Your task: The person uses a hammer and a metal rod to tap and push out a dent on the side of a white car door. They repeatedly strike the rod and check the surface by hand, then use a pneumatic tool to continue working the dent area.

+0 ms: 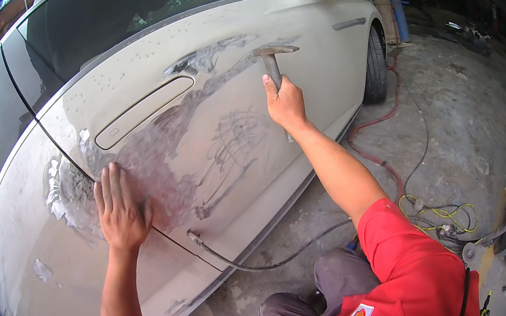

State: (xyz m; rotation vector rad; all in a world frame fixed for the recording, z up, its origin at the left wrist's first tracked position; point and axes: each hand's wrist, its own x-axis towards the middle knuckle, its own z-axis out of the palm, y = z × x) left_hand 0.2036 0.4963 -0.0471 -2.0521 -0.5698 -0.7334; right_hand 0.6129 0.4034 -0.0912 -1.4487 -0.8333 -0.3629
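Note:
My left hand (119, 210) lies flat on the body side of a white car, over the seam (64, 153) between door and rear panel. Its palm is against a sanded, reddish-grey patch (156, 179), with the thumb spread. In my right hand (288, 102) is a body hammer (271, 65), gripped by the handle with its head up. The hammer stands before the car door (320, 80); whether its head touches the metal I cannot tell. A flush door handle (145, 112) sits between my hands. Bare, scraped metal (61, 190) shows left of my left hand, and dark scribbled marks (235, 136) cover the lower door.
A black cable (273, 266) runs from a metal end piece (195, 237) at the lower door. A red hose (393, 104) and a yellow cord (445, 213) lie on the concrete floor (453, 130). Gas cylinders (391, 5) stand beyond the front tyre (373, 66).

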